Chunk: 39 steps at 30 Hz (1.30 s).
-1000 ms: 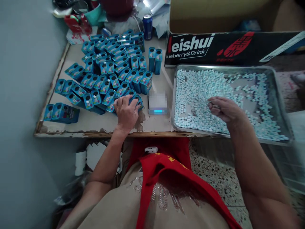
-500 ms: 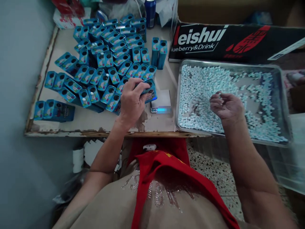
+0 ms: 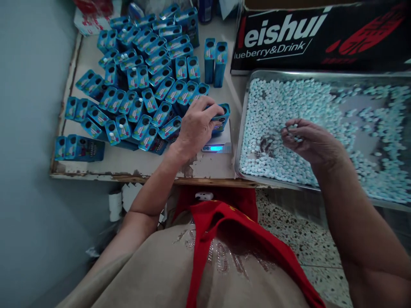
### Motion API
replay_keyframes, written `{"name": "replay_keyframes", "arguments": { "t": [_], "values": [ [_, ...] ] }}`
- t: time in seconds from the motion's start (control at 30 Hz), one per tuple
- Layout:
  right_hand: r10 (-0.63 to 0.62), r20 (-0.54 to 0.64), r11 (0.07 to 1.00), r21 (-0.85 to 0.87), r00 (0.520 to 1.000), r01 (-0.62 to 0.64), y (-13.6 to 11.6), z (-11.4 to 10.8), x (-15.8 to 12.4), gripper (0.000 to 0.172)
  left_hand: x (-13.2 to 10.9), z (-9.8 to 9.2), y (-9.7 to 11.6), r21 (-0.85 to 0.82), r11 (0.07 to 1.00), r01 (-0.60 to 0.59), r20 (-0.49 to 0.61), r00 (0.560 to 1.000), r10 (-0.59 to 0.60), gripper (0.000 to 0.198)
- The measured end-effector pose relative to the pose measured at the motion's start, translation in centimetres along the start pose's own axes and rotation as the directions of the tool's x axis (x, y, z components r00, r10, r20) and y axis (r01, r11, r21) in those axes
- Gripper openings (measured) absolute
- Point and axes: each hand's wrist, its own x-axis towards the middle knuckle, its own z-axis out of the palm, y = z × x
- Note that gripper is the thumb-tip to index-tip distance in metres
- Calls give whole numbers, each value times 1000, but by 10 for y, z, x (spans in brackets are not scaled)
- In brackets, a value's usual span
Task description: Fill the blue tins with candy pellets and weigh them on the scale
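Observation:
My left hand (image 3: 199, 126) is closed round a blue tin (image 3: 222, 119) with a dark round opening in its top. That tin is over a small digital scale (image 3: 216, 148) whose display glows blue; whether it rests on the scale is hard to tell. My right hand (image 3: 306, 139) is curled, palm turned up, with a few pale mint tablets (image 3: 298, 139) in its fingers. It hovers above a metal tray (image 3: 241, 169) spread with many more pale blue and white tablets.
Many upright blue tins (image 3: 128, 102) crowd the left of the worn table (image 3: 154, 169), a few with tablets on top. Two tall tins (image 3: 214, 64) stand apart behind the scale. A black printed carton (image 3: 289, 38) sits behind the tray. A wall (image 3: 35, 128) borders the left side.
My left hand has moved right, bringing the tin over the scale. My right hand stays over the tray, its fingers still curled round tablets. The view has shifted slightly.

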Motion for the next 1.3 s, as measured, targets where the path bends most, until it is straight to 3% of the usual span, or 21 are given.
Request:
{"name": "replay_keyframes", "arguments": {
  "t": [0.13,0.37,0.53,0.73,0.87,1.03,1.17,1.3],
  "values": [
    [-4,-5,1000,23,1000,4,0,7,-2,32,4,7,0,31,997,-73,66,995,71,14],
    [29,158,998,-51,987,-21,-14,37,-6,34,2,20,-7,-47,998,-45,96,994,50,25],
    [71,147,997,-17,987,-69,-41,66,-3,20,-14,-7,2,-51,999,-16,39,999,19,52],
    [51,319,996,-83,946,-25,-65,86,-5,12,-51,-54,3,42,999,-9,7,1000,9,37],
    [-14,307,995,-93,952,45,-68,100,-13,13,-78,-74,-2,83,997,-3,-62,998,8,32],
    [-75,273,989,-99,959,106,-69,104,-23,27,-110,-85,-7,74,996,55,-79,996,-49,31],
    [-85,240,984,-130,967,119,-72,94,-20,20,-123,-89,-7,107,993,50,-82,996,-41,33],
    [-23,97,986,-162,995,39,-73,89,-18,16,-124,-87,-3,90,995,37,-121,992,-26,33]
  ]
}}
